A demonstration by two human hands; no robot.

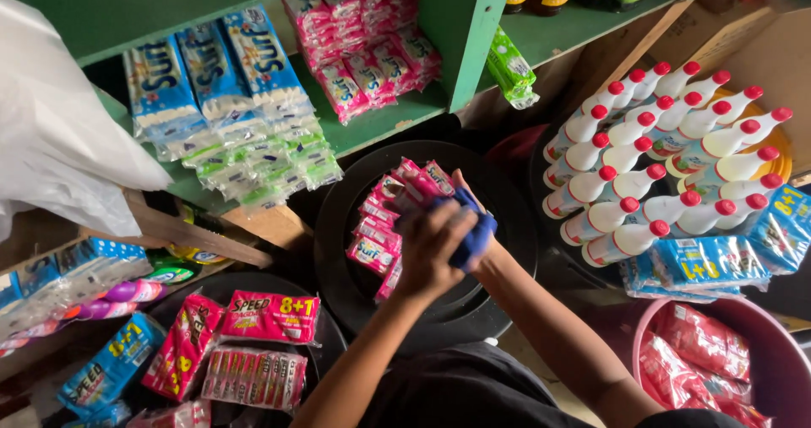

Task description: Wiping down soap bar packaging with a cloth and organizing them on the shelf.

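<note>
My left hand and my right hand meet over a black round lid. A strip of pink sachets rises from a pile of the same sachets lying on the lid. My left hand curls around the strip's lower end. A blue cloth is bunched in my right hand, pressed against the left hand and the strip. Most of my right hand's fingers are hidden by the cloth.
Green shelves hold blue-and-white sachet strips and pink packets. White bottles with red caps stand at the right above blue packs. A pink tub holds red packets. Lower left, another black lid carries pink packs.
</note>
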